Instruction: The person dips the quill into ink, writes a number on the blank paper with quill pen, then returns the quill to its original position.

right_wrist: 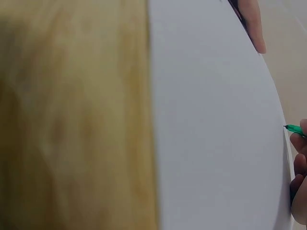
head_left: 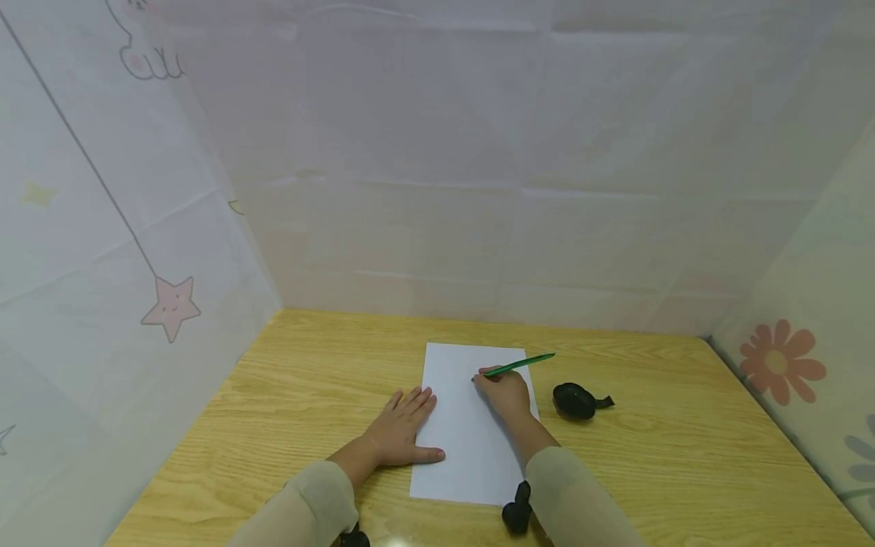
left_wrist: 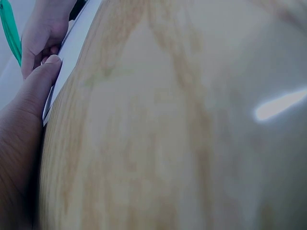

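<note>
Right hand (head_left: 506, 393) grips green pen (head_left: 521, 365), tip hidden from left wrist

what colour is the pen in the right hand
The pen is green, shown best in the head view.

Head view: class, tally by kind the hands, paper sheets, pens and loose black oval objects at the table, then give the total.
Hands: 2 (left hand, right hand)
Paper sheet: 1
Green pen: 1
Black oval object: 1
Total: 5
</note>
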The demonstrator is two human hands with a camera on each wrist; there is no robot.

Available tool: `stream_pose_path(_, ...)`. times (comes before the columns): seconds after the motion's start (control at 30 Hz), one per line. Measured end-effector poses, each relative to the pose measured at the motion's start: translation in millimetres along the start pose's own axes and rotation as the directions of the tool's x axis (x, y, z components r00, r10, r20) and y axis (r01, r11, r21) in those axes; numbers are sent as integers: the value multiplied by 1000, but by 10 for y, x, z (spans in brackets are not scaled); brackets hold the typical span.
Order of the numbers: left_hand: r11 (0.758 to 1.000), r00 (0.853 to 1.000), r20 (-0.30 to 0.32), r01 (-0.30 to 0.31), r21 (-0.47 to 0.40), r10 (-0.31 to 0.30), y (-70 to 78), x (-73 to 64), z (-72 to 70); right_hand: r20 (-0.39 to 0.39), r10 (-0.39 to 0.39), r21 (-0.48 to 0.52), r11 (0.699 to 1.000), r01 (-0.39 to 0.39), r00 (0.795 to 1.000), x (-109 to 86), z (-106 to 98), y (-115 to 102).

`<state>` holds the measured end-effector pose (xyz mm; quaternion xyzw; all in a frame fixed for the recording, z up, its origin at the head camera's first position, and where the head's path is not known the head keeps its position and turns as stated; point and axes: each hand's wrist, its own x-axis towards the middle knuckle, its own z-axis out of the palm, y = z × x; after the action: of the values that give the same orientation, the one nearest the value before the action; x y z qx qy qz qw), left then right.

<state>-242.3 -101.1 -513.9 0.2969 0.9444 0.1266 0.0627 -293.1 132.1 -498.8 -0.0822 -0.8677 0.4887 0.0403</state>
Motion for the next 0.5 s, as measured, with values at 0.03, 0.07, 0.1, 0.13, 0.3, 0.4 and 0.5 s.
stream_pose_path(0.03,1000,1000,-3,-2,-1,2,-2,1,1,0,0,1,1000,0,1000,1,1,0)
stream_pose_path(0.07,1000,1000,-8,-4,-1,4,-3,1,3,0,0,1,1000,0,1000,2,2,2)
stream_pose_path(0.1,1000,1000,-11,-7,-3,7,-3,3,1,0,2,0,1000,-2,1000,3,3,1)
stream_pose_path(0.13,1000,1000,-12,-10,-4,10,2,0,-10,0,3,-2,1000,-3,1000,6,4,1)
stream_pose_path(0.3,1000,1000,5,-9,-5,9,41,-18,-57,0,3,-15,1000,-3,1000,10,16,16)
stream_pose_path(0.4,1000,1000,22,2,11,-3,72,-27,-92,1,-2,-17,1000,2,1000,9,15,25)
stream_pose_path(0.5,999,999,40,16,32,-17,91,-26,-121,4,-10,-17,1000,10,1000,10,12,29)
